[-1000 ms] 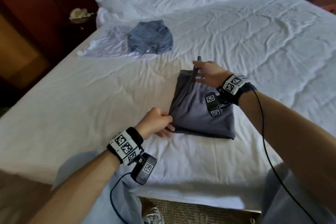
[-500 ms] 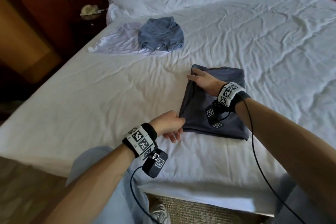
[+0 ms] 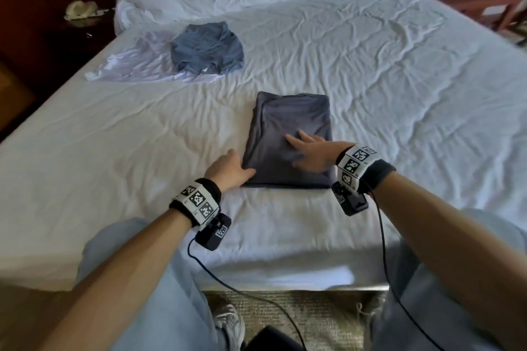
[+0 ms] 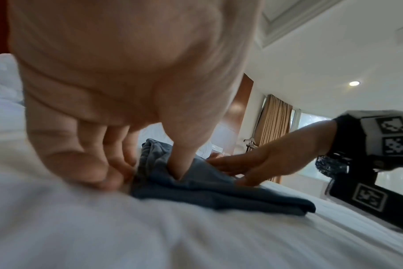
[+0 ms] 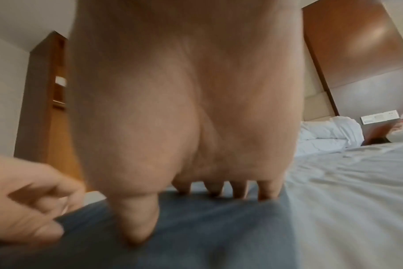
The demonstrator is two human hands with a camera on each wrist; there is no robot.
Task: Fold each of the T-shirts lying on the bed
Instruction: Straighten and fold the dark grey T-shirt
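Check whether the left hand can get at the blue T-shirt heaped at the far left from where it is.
Probably yes: only bare white sheet lies between the left hand and the blue T-shirt. But its thumb and fingers currently pinch the folded dark T-shirt at its edge, so it must let go and stretch forward.

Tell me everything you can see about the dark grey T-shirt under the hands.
The dark grey T-shirt is soft, thin fabric folded into a flat, layered rectangle on the white bed, near its front edge. The right hand lies flat on top with straight fingers. The left hand pinches its near left corner, thumb on top.
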